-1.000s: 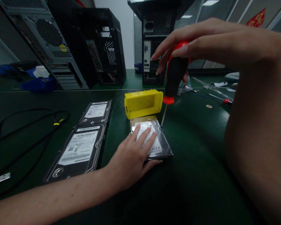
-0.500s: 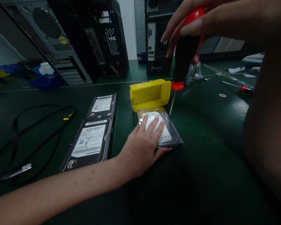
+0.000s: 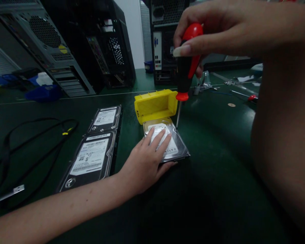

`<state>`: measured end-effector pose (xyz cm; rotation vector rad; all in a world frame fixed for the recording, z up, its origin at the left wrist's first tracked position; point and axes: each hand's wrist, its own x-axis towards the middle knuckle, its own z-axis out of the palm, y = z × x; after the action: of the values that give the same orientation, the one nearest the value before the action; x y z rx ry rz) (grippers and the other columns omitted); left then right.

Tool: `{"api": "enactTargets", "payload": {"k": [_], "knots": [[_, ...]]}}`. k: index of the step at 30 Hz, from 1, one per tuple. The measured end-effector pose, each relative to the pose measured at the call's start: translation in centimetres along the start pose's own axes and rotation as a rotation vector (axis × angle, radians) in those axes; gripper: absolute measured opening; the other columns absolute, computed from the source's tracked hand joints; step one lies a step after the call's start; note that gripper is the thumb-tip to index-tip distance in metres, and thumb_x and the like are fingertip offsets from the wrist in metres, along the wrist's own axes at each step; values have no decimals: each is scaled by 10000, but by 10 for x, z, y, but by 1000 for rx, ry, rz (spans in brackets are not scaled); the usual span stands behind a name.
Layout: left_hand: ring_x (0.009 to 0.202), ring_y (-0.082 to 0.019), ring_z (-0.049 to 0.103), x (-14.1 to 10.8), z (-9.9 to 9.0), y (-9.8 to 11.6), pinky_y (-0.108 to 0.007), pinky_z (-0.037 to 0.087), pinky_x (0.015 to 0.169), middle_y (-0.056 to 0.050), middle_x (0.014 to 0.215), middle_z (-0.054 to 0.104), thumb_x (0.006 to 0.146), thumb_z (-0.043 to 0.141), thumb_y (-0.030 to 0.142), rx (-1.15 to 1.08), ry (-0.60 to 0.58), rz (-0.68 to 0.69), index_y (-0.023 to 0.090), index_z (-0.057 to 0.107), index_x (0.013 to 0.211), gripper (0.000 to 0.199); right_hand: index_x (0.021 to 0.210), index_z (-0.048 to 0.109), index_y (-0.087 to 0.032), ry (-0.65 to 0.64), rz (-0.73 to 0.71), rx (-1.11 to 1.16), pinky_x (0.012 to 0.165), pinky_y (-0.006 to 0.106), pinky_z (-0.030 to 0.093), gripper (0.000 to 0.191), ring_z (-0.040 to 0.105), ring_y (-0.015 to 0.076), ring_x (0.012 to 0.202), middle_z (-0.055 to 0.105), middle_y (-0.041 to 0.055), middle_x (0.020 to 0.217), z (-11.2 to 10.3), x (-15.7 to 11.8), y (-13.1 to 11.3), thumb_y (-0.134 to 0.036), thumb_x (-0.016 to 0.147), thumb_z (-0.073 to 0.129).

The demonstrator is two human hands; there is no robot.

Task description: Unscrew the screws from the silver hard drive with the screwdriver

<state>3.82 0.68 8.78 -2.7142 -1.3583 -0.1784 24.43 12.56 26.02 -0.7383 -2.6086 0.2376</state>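
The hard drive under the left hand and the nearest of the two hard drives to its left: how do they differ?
The held hard drive is silvery, pressed by the left hand, with the screwdriver tip at its far corner. The near left hard drive has a dark frame and lies untouched. Both lie flat, labels up, on the green table.

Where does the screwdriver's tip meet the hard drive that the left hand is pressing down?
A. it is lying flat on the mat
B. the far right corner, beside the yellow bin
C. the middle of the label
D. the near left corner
B: the right hand holds the screwdriver upright, its shaft reaching the hard drive's far right corner next to the yellow bin, while the left hand lies flat on the label.
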Motion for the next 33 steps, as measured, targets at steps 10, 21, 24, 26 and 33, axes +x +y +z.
{"api": "enactTargets", "payload": {"k": [10, 21, 24, 26, 33], "knots": [[1374, -362, 245, -1, 0, 0, -517, 336, 1063, -160, 1502, 300, 925, 526, 442, -5, 12, 0, 106, 305, 1442, 655, 1069, 607, -145, -28, 53, 292, 570, 107, 551, 242, 628, 86, 774, 591, 30, 1009, 4, 6, 4, -226, 920, 435], [1379, -356, 236, 0, 1, 0, -491, 339, 1069, -138, 1516, 278, 937, 485, 476, 22, -6, -14, 115, 292, 1457, 662, 1090, 578, -131, 27, 2, -70, 571, -71, 394, 400, 540, -24, 737, 584, -26, 908, 5, 1, -5, -460, 870, 522], [1380, -356, 233, 0, 1, -1, -495, 346, 1063, -135, 1519, 270, 935, 481, 485, 21, -8, -19, 121, 291, 1459, 666, 967, 595, -111, 1, -5, -72, 523, -21, 424, 404, 558, -8, 635, 597, -22, 782, 4, 2, -3, -493, 867, 512], [1381, -355, 232, 0, 1, -1, -497, 348, 1061, -133, 1520, 270, 937, 478, 485, 22, -9, -20, 123, 287, 1460, 664, 965, 586, -113, -6, 15, -52, 529, 1, 442, 410, 573, 4, 635, 601, -17, 773, 4, 2, -2, -505, 866, 513], [1382, -352, 231, 1, -1, 0, -497, 346, 1062, -132, 1524, 259, 936, 479, 484, 21, -24, -19, 122, 270, 1465, 674, 941, 594, -101, 20, 52, 32, 554, -10, 418, 375, 532, -6, 674, 585, -15, 796, 7, 4, 0, -460, 901, 495]]}}
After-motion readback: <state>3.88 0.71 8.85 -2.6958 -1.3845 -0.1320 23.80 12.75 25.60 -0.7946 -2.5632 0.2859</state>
